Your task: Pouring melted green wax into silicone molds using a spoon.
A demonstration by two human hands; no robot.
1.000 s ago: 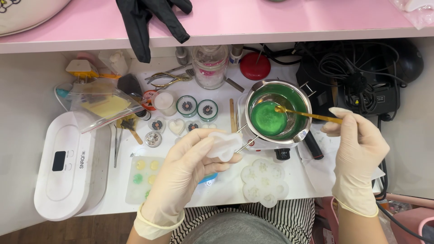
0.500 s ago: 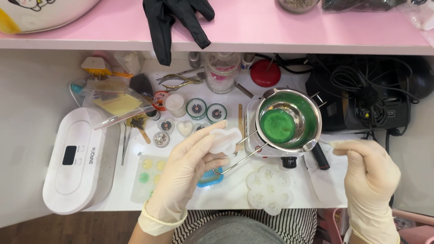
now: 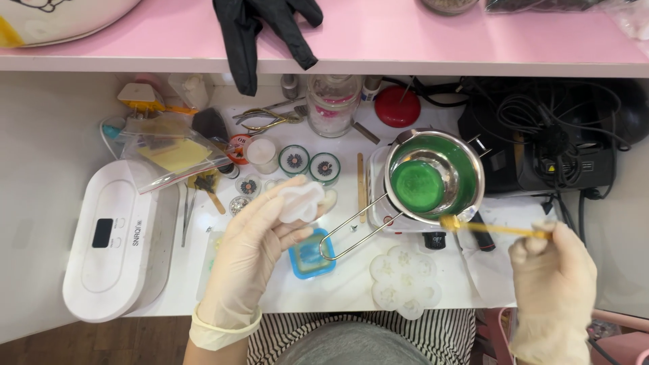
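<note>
Your left hand (image 3: 253, 253), gloved, is closed around a small white flower-shaped mould (image 3: 301, 201), thumb and fingers pinching it just above the counter (image 3: 351, 287). Your right hand (image 3: 551, 270), also gloved, is curled tight on a thin yellow stick (image 3: 497, 229); the stick runs leftward, level, tip coated in yellowish wax, ending just below the rim of the metal pot (image 3: 433, 177). Stick tip is outside the pot, not in the wax. Pot holds green melted wax, sits on a small white hotplate (image 3: 399, 220), wire handle sticking out toward your left hand. Below the pot, a clear flower-shaped tray (image 3: 404, 280) lies flat on the counter. A blue square mould (image 3: 311, 255) sits just right of your left hand, touching the wire handle's end or very near; can't tell which. White boxy device (image 3: 115, 240) far left. Two round green-rimmed tins (image 3: 309, 162) behind the left hand. Black glove (image 3: 267, 30) hangs over the pink shelf (image 3: 439, 40) up top. Tangle of black cables (image 3: 547, 135) on the right.
</note>
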